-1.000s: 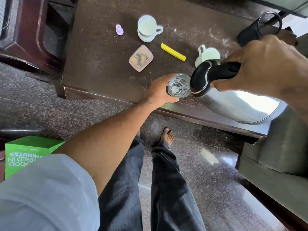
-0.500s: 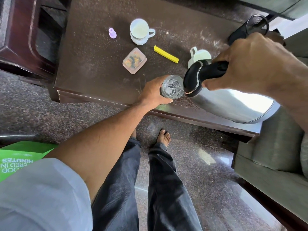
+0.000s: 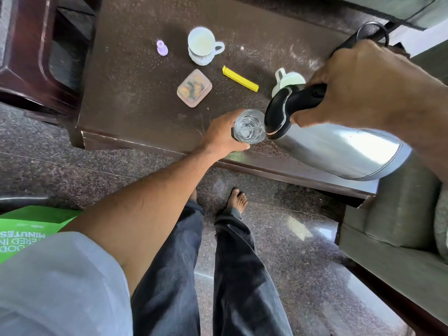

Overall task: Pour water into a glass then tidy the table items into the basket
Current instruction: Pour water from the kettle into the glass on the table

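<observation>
Spreading across the upper half of the frame, the dark table [image 3: 145, 105] carries everything. Over its near edge at centre right a steel flask [image 3: 339, 151] is tipped far over, its black spout just above the rim of the glass. The right hand [image 3: 363, 88], upper right, has fingers and thumb curled tight round the flask's black handle. The left hand [image 3: 223, 134], at frame centre, wraps round the left side of the glass [image 3: 248, 127], which stands near the table's front edge between that hand and the spout. A black mesh basket [image 3: 373, 35] shows at top right, behind the right hand. Farther up lie a white cup [image 3: 202, 46], a second white cup [image 3: 288, 81] beside the handle, a lidded snack box [image 3: 194, 88], a yellow clip [image 3: 240, 75] and a small lilac piece [image 3: 162, 47].
</observation>
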